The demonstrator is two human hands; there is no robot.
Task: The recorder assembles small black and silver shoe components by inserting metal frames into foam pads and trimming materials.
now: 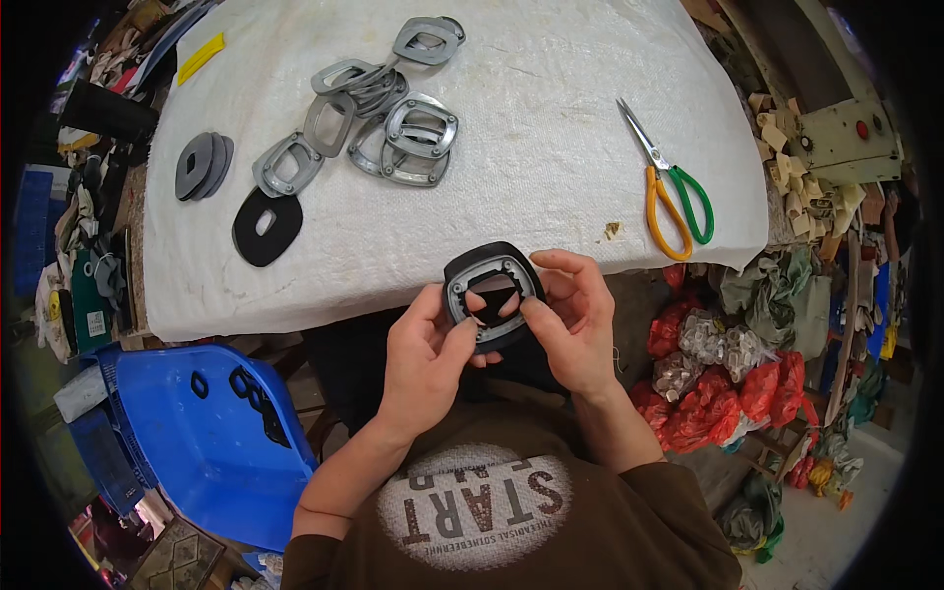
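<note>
A grey metal frame (pixel 489 295) backed by a black piece (pixel 492 258) is sitting between both hands, just off the near edge of the white-covered table (pixel 551 197). The left hand (pixel 425 356) is closing its thumb over the frame's lower rim; the right hand (pixel 575 320) is pinching its right side. With only fingertips pinching, the black piece could be slipping askew. Beyond the fingers are lying loose frames (pixel 393 128) and scissors (pixel 669 192).

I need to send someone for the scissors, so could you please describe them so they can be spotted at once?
Start at the white cloth-covered table and look to its right side, away from the heap of grey metal frames. There lie the steel-bladed scissors, alone on bare cloth. One handle loop is orange and the other green, the only such colours on the table.
</note>
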